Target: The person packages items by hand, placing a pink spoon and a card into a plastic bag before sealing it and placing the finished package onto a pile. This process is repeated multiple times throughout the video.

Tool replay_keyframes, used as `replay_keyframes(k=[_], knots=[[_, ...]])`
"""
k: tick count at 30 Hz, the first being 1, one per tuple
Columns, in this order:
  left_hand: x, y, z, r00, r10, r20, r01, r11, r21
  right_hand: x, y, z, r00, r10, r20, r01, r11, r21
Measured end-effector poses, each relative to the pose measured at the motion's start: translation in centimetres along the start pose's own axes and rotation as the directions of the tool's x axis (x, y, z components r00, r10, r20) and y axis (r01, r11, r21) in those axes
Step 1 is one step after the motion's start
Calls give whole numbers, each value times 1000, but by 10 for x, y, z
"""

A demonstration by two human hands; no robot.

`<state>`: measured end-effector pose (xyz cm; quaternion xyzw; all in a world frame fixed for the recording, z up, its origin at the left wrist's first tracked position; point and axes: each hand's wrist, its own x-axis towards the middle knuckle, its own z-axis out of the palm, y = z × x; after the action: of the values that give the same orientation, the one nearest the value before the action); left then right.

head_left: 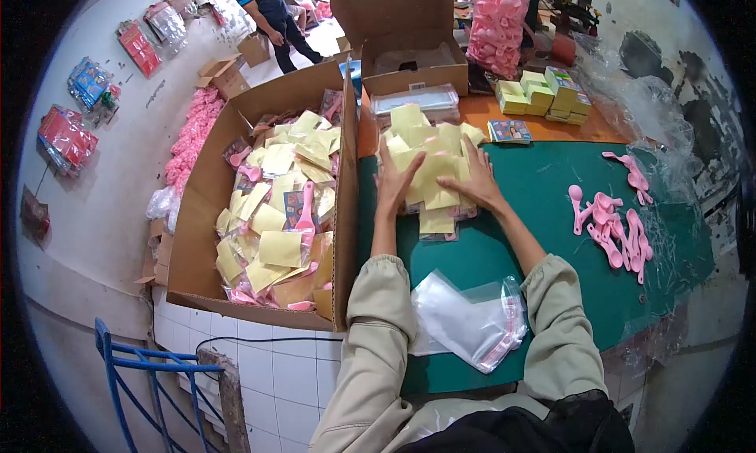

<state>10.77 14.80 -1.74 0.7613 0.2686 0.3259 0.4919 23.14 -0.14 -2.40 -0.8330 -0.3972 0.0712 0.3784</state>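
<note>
My left hand (398, 173) and my right hand (475, 177) lie on either side of a heap of yellow-backed packets (431, 166) on the green table mat (488, 240). Both hands have their fingers spread and touch the heap's edges and top. Left of it, a large open cardboard box (340, 217) holds many similar packets, some showing pink scoops. Clear plastic bags (465, 315) lie fanned out between my forearms. Loose pink scoops (610, 225) are scattered on the mat at the right.
Behind the heap are clear packs (413, 99), an open brown carton (413, 79), stacked yellow cards (543, 95) and a bag of pink scoops (498, 28). A person (276, 20) stands at the far left. A blue metal frame (150, 358) is at lower left.
</note>
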Motion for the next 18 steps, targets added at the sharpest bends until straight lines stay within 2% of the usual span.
replay_keyframes(k=[1,3,4,5,7,9,10,13,16,18], knots=[[-4,6,1,999,-10,45,11,999,-33,4,0,1,1000,-21,24,20,998,55],[-13,11,6,999,8,41,4,959,-284,8,-5,1,995,-75,66,63,984,167],[-16,12,10,999,21,35,-5,919,-393,4,-10,-1,990,-138,-4,134,956,262],[-19,13,12,999,36,27,-18,868,-497,0,-15,-4,989,-134,56,96,890,445],[-34,39,10,995,-9,99,71,767,-638,-10,-25,-12,972,-157,174,-25,670,742],[-40,47,16,991,-43,131,124,685,-718,-17,-26,-18,975,-129,178,-59,627,777],[-39,47,20,993,-9,115,92,667,-740,-22,-27,-21,977,-111,179,-76,605,792],[-35,62,31,987,139,84,-45,732,-680,-46,-42,-47,989,-86,117,-58,505,861],[-41,97,27,976,170,140,-25,718,-695,-56,-52,-69,991,-45,124,-87,478,874],[-45,120,24,973,179,143,-32,725,-688,-64,-66,-86,990,-75,121,-78,431,899]])
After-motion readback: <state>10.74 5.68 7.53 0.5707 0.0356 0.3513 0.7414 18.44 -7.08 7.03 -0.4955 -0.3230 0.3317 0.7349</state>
